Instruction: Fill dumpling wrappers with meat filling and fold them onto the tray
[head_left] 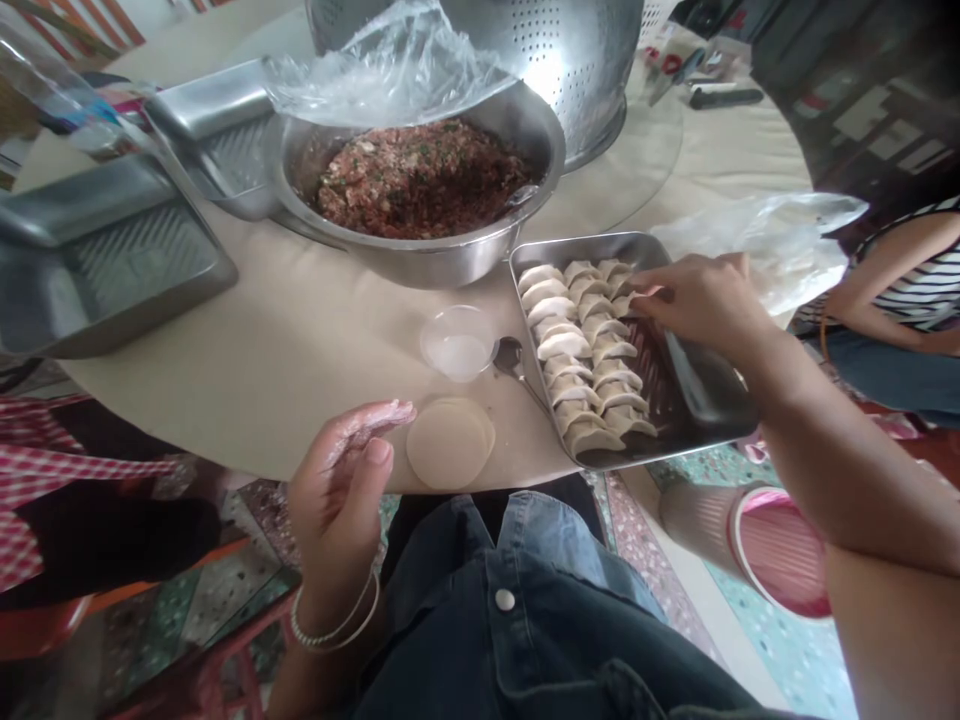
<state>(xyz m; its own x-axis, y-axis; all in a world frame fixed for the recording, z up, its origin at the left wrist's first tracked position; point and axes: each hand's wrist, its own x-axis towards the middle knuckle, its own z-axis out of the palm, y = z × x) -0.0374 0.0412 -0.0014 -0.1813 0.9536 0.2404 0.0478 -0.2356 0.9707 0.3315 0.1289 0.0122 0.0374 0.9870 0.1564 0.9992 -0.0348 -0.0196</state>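
My right hand reaches over the metal tray, its fingers closed on a dumpling at the top of the third row. Two longer rows of folded dumplings fill the tray's left side. Near the table edge, my left hand is raised with its fingers loosely curved and nothing in them; the fingertips look floury. Just right of it lie round dumpling wrappers, slightly overlapping. Beyond them stands a small clear bowl. A spoon rests between that bowl and the tray.
A large steel bowl of minced filling, partly under plastic film, stands behind. Two metal trays are at left, a perforated colander at the back. A pink bin stands below right; a person in stripes sits at right.
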